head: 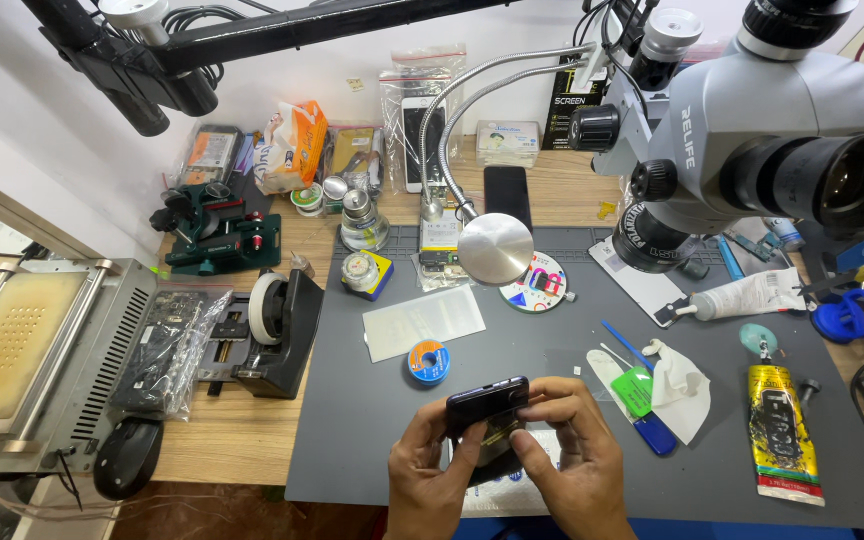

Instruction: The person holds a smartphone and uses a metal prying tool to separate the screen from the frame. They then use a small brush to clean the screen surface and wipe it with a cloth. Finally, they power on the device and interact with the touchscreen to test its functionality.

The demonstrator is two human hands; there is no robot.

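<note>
- Both hands sit nearest the lens, low at the middle of the grey work mat, sharing 1 dark phone lifted just above it.
- Left hand: fingers curled shut around the phone's lower left side, thumb lying up along its edge.
- Right hand: closed on the phone from the right, its fingertips pressed at the underside, where a gold-coloured inner part shows.
- As I judge it, the phone is partly opened and work on its inside is under way; whether any part has come out I cannot tell, and it is not closed up again.
- Far left of the bench: a metal heating machine with a pale perforated plate, then a black tape dispenser.
- Middle of the mat: a blue solder spool just beyond the phone, and a round metal lamp head on a bendy neck.
- Right of the hands: a green plastic pick, a blue-handled tool and a crumpled white wipe.
- Further right: a yellow glue tube, with a grey microscope hanging above.
</note>
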